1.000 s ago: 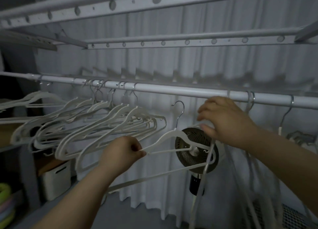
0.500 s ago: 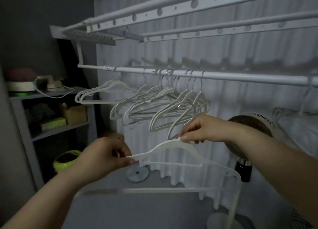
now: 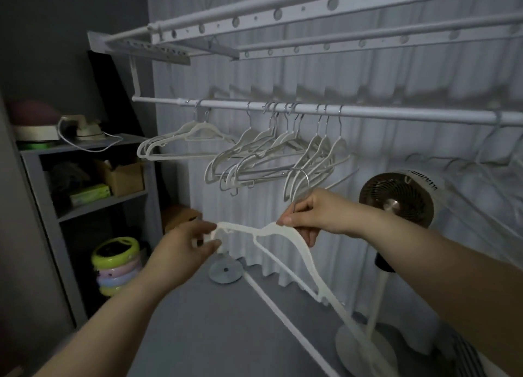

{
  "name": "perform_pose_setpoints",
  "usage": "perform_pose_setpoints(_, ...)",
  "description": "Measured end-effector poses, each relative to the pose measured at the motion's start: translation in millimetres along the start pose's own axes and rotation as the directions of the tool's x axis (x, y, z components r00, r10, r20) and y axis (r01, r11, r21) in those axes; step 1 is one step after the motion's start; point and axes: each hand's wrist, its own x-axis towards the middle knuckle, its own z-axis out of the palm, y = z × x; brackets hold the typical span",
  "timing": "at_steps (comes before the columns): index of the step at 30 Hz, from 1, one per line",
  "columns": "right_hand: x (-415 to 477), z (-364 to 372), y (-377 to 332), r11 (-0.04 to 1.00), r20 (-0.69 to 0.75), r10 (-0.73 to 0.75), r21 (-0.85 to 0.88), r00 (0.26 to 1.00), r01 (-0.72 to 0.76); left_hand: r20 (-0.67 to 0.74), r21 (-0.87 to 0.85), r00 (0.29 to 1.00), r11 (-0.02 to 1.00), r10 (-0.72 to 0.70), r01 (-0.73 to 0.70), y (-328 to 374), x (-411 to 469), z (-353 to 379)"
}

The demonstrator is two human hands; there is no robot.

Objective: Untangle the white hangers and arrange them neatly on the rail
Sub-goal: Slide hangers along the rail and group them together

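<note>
Fingers (image 3: 285, 221) of both hands pinching one white hanger (image 3: 285, 235) below crowded rail (image 3: 368, 113), fan (image 3: 396, 198) close behind.

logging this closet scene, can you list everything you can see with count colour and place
held hanger: one, white, off the rail, between both hands
hung hangers: several bunched, white, on the rail; exact count unclear
rail: one, white, before the curtain
curtain: white, backdrop
fan: one, dark grille, right, on a stand
shelf unit: one, grey, left
rings stack: pastel, floor by shelf
left hand: grips hanger's end
right hand: grips hanger's neck
</note>
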Motion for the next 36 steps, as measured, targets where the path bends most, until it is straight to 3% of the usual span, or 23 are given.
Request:
perform_pose_setpoints(2, -2, 2, 2, 1.0, -0.041, 0.023, 0.004, 0.999, -0.022, 0.207, -0.142, 0.978, 0.99, 0.01, 0.02, 12, -10, 10)
perform_pose_setpoints(5, -6, 8, 3, 0.999, -0.106, 0.037, -0.004, 0.994, -0.038, 0.522, -0.3, 0.852, 0.941, 0.026, 0.155, 35, -27, 25)
perform_pose_setpoints(7, -10, 11, 6, 0.999, -0.157, 0.032, -0.017, 0.987, -0.036, 0.648, -0.333, 0.761, 0.909, 0.026, 0.252, 46, -34, 32)
perform_pose_setpoints(9, -14, 11, 11, 0.998, -0.222, 0.044, -0.036, 0.974, -0.053, 0.69, -0.324, 0.723, 0.906, 0.029, 0.273, 53, -35, 38)
perform_pose_setpoints(17, -47, -20, 28, 0.991, -0.347, 0.088, -0.064, 0.934, -0.118, 0.659, -0.253, 0.745, 0.963, 0.105, 0.088, 79, -12, 64)
perform_pose_setpoints(20, -56, -51, 37, 0.99, -0.469, 0.106, -0.031, 0.877, -0.136, 0.646, -0.288, 0.75, 0.955, 0.139, 0.071, 95, 8, 72)
perform_pose_setpoints(26, -67, -140, 51, 0.934, -0.67, -0.027, -0.28, 0.741, -0.219, 0.583, -0.387, 0.794, 0.918, 0.17, 0.088, 127, 67, 96)
perform_pose_setpoints(30, -69, -199, 55, 0.853, -0.713, -0.129, -0.435, 0.69, -0.29, 0.491, -0.409, 0.842, 0.912, 0.224, -0.004, 158, 114, 112)
perform_pose_setpoints(32, -67, -227, 62, 0.781, -0.727, -0.189, -0.519, 0.66, -0.348, 0.416, -0.393, 0.87, 0.915, 0.264, -0.09, 176, 134, 121)
perform_pose_setpoints(36, -61, -267, 76, 0.406, -0.66, -0.25, -0.736, 0.708, -0.543, 0.279, -0.299, 0.899, 0.92, 0.339, -0.255, 206, 163, 142)
